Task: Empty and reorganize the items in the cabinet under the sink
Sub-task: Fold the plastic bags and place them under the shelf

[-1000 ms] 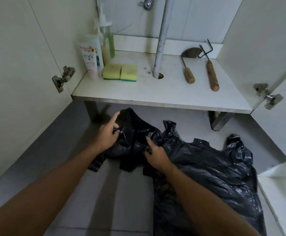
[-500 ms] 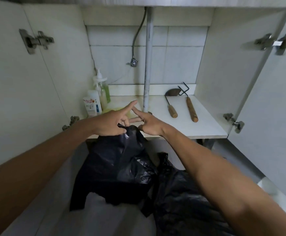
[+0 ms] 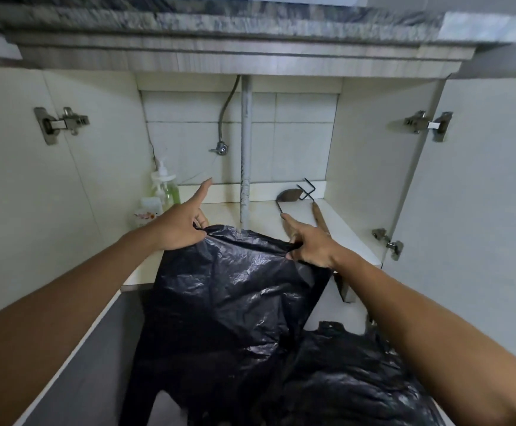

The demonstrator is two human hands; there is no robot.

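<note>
Mid-step: holding up a crinkled black plastic bin bag [image 3: 235,302] by its top edge, spread before the white cabinet shelf [image 3: 349,241]; left hand [image 3: 180,226] and right hand [image 3: 310,244] each pinching that edge, forefingers straight. Next, probably, folding it flat; calls for matching corners without dropping the limp film onto the second crumpled black bag [image 3: 358,379] on the floor, near right.

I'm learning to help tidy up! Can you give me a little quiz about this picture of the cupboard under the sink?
1. True or false: both hands hold up the crinkly black plastic bag.
2. Which stands at the shelf's left end? A) clear pump bottle of green liquid B) wooden-handled garden tools C) a red bucket
3. Fill in: the left hand and right hand pinch the bag's top ____.

Key: 1 true; 2 A; 3 edge.
</note>
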